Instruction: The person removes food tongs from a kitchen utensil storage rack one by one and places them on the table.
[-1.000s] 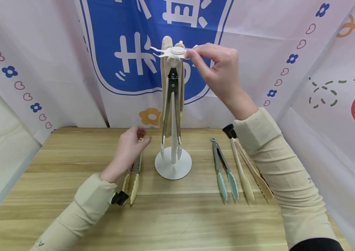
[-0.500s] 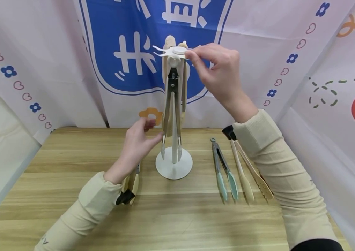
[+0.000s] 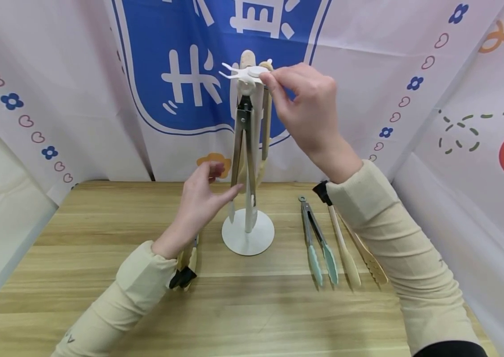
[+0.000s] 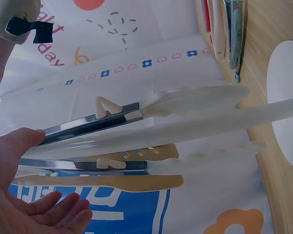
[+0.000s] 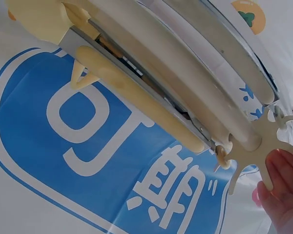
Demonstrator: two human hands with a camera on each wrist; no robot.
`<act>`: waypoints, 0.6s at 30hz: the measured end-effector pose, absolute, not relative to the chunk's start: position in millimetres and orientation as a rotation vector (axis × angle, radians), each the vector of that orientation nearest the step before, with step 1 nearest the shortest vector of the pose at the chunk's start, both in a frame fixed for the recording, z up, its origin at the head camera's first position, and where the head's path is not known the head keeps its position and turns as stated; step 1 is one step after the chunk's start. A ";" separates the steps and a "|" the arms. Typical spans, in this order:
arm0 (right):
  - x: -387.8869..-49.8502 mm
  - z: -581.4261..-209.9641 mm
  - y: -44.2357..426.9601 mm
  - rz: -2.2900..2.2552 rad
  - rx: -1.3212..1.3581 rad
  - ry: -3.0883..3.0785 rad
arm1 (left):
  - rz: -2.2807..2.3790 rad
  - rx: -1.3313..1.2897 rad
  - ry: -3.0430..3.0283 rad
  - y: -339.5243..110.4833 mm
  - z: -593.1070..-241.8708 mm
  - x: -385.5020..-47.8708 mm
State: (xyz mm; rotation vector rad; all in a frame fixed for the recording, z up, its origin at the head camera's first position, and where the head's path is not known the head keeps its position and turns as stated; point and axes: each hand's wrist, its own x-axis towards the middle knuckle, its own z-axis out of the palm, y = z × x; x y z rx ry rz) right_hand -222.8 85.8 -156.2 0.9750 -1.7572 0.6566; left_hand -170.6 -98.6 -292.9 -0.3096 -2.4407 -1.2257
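A white utensil stand with a round base point(image 3: 248, 240) and a hooked top point(image 3: 239, 74) rises from the table. My right hand point(image 3: 309, 101) pinches the hooked top between thumb and fingers, shown closely in the right wrist view. On the near side hang metal-armed tongs point(image 3: 237, 148) with pale white tips. My left hand point(image 3: 202, 201) is beside them, its thumb touching one metal arm in the left wrist view and its other fingers loosely extended. Further tongs point(image 5: 141, 97) with a cream grip and a beige slotted utensil point(image 4: 136, 183) hang behind, partly hidden.
Mint-tipped tongs point(image 3: 329, 263) lie right of the stand, beside a beige utensil point(image 3: 347, 263) partly covered by my right sleeve. Yellow-tipped tongs point(image 3: 193, 263) lie left, under my left wrist. A printed cloth point(image 3: 180, 148) hangs behind the table.
My left hand has moved right and up to the hanging tongs. The hooked top has turned, and the utensils at the back have shifted right. My right hand keeps its pinch.
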 end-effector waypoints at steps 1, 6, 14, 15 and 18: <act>-221.9 -156.3 85.2 0.652 0.973 -1.759 | -1.230 -0.307 -2.441 -98.4 -292.7 -171.2; -218.1 -156.8 82.6 0.610 0.955 -1.770 | -1.223 -0.306 -2.434 -98.2 -291.7 -174.2; -212.4 -157.1 76.3 0.529 0.878 -1.797 | -1.242 -0.303 -2.428 -97.2 -290.8 -177.5; -211.9 -157.4 75.4 0.521 0.866 -1.795 | -1.243 -0.303 -2.428 -96.8 -290.6 -177.6; -210.8 -158.2 72.3 0.506 0.834 -1.778 | -1.247 -0.303 -2.423 -95.4 -290.5 -178.5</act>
